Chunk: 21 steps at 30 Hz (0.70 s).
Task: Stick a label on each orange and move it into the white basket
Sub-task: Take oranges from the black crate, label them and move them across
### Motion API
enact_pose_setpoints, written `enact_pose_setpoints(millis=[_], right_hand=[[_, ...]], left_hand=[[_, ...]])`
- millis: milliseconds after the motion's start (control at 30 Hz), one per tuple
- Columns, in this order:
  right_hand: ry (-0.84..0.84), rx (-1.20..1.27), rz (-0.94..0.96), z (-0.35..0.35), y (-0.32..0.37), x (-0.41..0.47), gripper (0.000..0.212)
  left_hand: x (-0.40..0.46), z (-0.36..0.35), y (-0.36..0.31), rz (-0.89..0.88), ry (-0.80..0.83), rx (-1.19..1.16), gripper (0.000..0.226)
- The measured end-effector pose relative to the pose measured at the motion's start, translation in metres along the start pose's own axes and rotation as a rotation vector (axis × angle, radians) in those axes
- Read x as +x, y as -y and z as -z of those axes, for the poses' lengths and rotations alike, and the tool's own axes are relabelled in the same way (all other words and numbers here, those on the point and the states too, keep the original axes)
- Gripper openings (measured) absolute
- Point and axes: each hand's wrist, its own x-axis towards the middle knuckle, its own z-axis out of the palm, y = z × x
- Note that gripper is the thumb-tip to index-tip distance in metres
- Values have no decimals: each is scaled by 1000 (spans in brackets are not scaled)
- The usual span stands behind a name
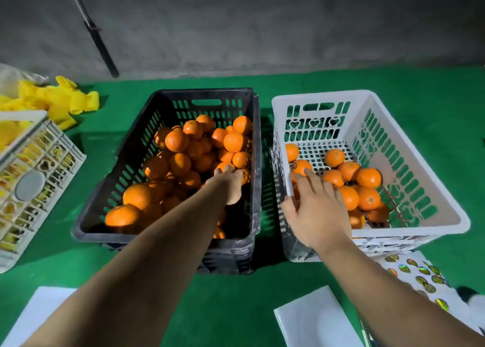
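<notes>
Two hands work at once: my left hand [227,186] curls its fingers round an orange [225,167] in the black crate [168,231] mid-desk, my right hand [316,210] spreads fingers over the white basket [409,142], so an unlabelled orange could slip across.

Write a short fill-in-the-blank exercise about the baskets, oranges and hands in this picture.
1. The left hand reaches into the ____ basket.
2. The right hand is over the ____ basket.
3. The sticker sheet lies nearest the ____ hand.

Missing words: black; white; right
</notes>
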Motion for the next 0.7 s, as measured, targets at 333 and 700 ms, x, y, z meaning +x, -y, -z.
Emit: enact_pose_setpoints(millis=[333, 700], right_hand=[[15, 4, -36, 0, 1, 2, 64], [-5, 38, -71, 3, 4, -1, 59]], left_hand=[[58, -23, 18, 128, -198, -45, 74], [40, 0, 17, 190, -211, -279, 63]])
